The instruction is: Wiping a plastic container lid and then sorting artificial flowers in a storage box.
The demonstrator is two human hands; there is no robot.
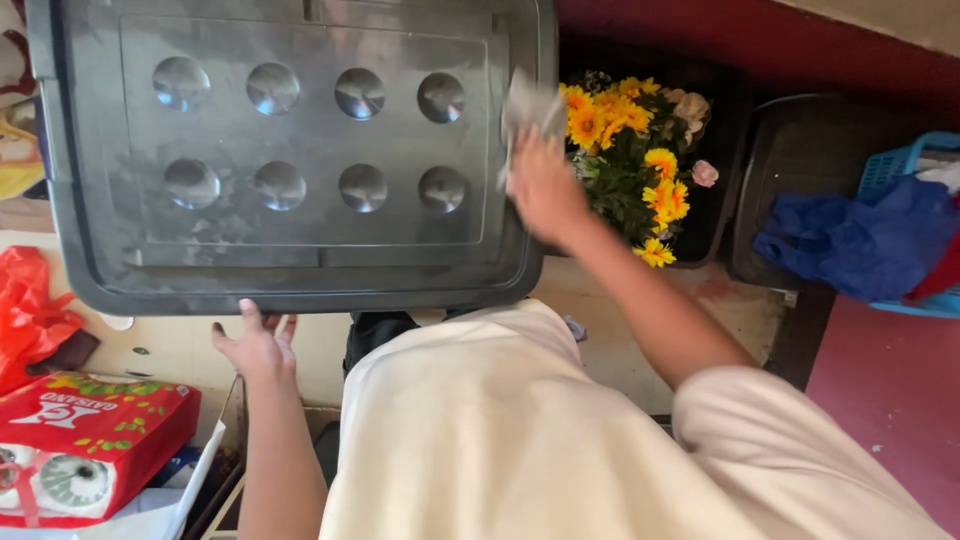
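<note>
A: Fig. 1, head view. Where are the hands?

B: Right hand (545,185) is at the lid's right edge, fingers clamped on a pale crumpled cloth (530,108) pressed vs. the rim. Left hand (258,345) sits at the lid's near edge, fingers spread apart, tips touching the underside of the rim; it grips nothing.

A: And the lid itself?

B: Large grey plastic lid (300,240), w/ eight round dimples in two rows of four. Surface looks dusty and streaked, esp. along the near border. It fills the upper left of the view, in front of the person's pale shirt (520,440).

A: Surroundings?

B: Just right of the lid, yellow flowers (625,150) in a dark tub. Further right, a dark stool (800,170), then blue fabric (860,240) spilling from a light-blue basket (895,165). Left side: an orange bag (30,310) and a red box (95,440). Floor (890,400) is reddish at right, pale under the person.
</note>
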